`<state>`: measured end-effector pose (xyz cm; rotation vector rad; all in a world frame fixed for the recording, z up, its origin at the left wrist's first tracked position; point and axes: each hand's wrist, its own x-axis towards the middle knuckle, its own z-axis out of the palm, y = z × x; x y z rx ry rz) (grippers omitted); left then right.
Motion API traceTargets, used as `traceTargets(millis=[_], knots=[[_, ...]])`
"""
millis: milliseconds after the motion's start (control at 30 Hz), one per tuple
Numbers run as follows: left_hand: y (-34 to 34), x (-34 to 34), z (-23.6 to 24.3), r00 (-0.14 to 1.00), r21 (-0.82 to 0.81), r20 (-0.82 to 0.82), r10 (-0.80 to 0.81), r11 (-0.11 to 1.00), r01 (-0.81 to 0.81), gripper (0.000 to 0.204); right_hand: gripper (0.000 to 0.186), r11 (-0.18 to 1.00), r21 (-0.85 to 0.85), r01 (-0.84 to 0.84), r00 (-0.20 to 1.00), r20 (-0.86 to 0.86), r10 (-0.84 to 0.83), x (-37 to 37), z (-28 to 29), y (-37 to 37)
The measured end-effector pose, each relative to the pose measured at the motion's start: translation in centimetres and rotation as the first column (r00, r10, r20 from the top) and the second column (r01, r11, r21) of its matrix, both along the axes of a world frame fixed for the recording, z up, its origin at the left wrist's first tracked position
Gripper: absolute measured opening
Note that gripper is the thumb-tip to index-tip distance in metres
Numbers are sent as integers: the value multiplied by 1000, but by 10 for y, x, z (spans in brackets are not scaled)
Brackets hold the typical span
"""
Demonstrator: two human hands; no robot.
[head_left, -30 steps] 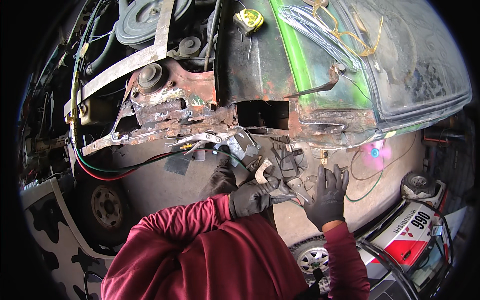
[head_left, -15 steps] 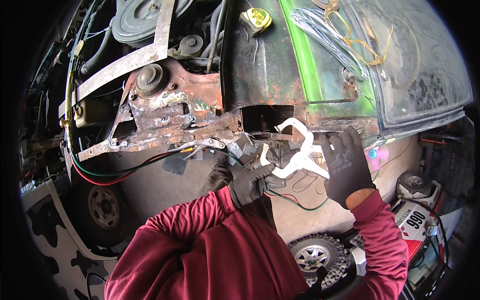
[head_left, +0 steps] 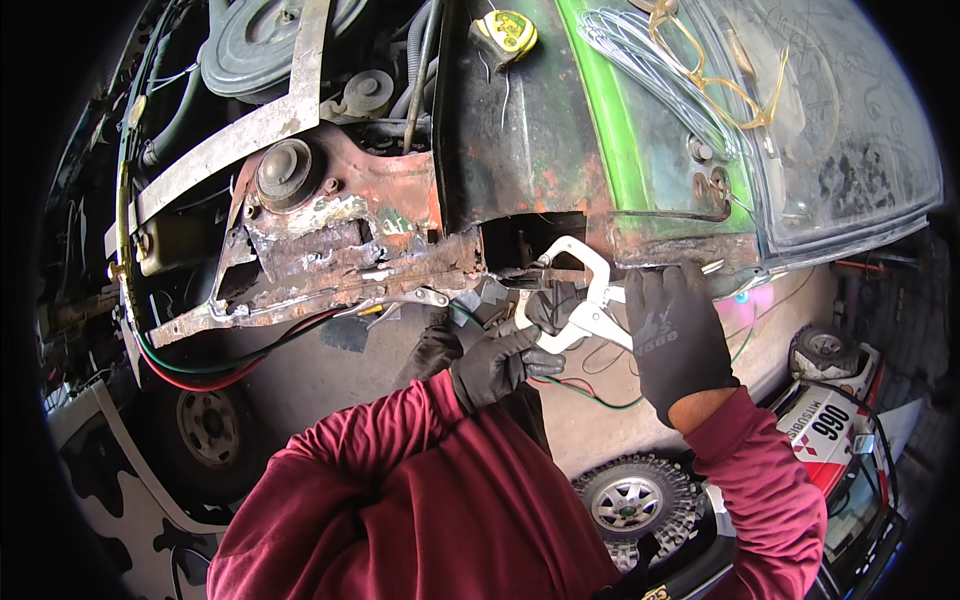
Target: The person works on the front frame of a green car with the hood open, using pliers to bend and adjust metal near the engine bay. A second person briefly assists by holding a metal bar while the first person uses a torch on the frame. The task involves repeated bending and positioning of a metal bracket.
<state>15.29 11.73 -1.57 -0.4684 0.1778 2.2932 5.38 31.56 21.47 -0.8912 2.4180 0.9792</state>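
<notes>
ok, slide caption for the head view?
Gloved left hand and right hand hold a C-shaped locking clamp by rusted car bodywork.

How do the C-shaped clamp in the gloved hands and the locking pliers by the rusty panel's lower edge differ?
The C-shaped clamp is held by the left hand and right hand; the locking pliers have no hand on them.
The C-shaped clamp has wide, curved jaws; the locking pliers look slimmer.
The C-shaped clamp looks brighter than the locking pliers.
Both look metallic.
</notes>
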Motion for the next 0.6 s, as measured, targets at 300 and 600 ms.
traceTargets(millis=[300, 600], knots=[[-8, -4, -12, 991, -99, 15, -132, 986, 132, 32, 45, 989, -137, 61, 993, -89, -73, 13, -6, -3], [-13, -18, 10, 972, -103, -177, -153, 985, 136, 26, 64, 925, -315, 214, 972, -21, -233, 15, 3, 1]])
